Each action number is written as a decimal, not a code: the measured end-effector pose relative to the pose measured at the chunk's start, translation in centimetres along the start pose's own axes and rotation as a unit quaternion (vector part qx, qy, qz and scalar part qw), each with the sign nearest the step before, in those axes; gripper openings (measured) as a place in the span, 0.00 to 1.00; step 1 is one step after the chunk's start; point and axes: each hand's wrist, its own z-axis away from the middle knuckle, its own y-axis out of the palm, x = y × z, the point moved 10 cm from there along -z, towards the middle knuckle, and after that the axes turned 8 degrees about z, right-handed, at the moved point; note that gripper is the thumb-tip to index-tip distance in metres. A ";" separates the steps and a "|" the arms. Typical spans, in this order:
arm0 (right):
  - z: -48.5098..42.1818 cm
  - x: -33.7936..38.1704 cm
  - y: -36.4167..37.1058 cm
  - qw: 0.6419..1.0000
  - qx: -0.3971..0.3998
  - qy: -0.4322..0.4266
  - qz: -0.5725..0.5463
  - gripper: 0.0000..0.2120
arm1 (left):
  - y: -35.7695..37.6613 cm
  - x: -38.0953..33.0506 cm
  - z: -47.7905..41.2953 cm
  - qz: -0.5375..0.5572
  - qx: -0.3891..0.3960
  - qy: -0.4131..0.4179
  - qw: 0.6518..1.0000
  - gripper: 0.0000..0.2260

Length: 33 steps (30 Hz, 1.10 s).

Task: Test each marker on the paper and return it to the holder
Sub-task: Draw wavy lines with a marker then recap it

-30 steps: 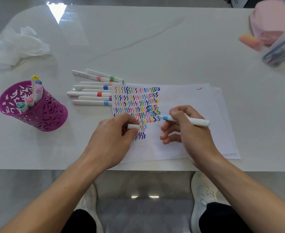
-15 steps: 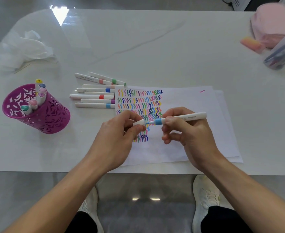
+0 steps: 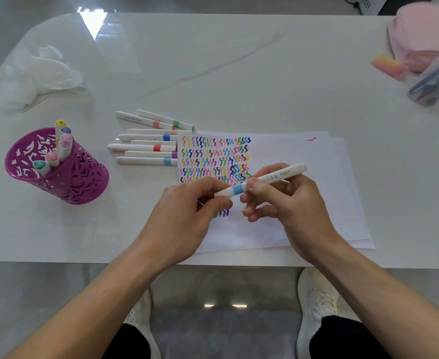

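Right now both hands meet above the white sheet of paper [image 3: 304, 193]. Between them is a white marker with a light-blue band [image 3: 274, 176], lying nearly level, its tail end tilted up and to the right. The right hand [image 3: 295, 203] grips the barrel just right of the band, thumb and forefinger pinching it and the other fingers curled beneath. The left hand [image 3: 187, 216] pinches the short white cap end on the other side of the band between thumb and fingertips. No tip shows, and the cap looks closed against the band.

Rows of coloured squiggles fill the left part of the paper, partly hidden by the knuckles. Left of the sheet, a cluster of white markers with coloured bands [image 3: 148, 146] lies on the glossy white marble table [image 3: 239, 73], some reaching the paper's edge. Further left stands a purple cut-out pen holder [image 3: 68, 180], upright, with several capped markers [image 3: 63, 146] leaning inside. A crumpled white tissue [image 3: 39, 73] lies at the far left. A pink pouch [image 3: 420, 35] and a clear plastic case [image 3: 436, 79] sit at the far right corner.
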 end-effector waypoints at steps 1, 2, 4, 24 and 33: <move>0.0 0.1 0.0 1.000 -0.001 0.000 -0.007 0.05 | -0.1 -0.2 0.0 -0.003 -0.005 0.007 1.000 0.04; 0.1 0.2 0.0 1.000 -0.003 0.002 -0.019 0.07 | -0.2 -0.3 0.1 -0.006 -0.009 0.014 1.000 0.04; 0.2 0.2 0.2 0.999 -0.004 0.010 -0.043 0.14 | -0.3 -0.6 0.2 -0.014 -0.009 0.031 0.999 0.06; 1.0 -0.8 0.8 0.997 0.004 0.014 -0.070 0.16 | 0.3 -1.4 1.3 -0.022 -0.037 0.073 0.996 0.08; 0.3 -0.7 -1.3 0.995 -0.054 0.038 -0.079 0.12 | -2.9 0.5 0.6 0.240 -0.084 -0.025 0.967 0.04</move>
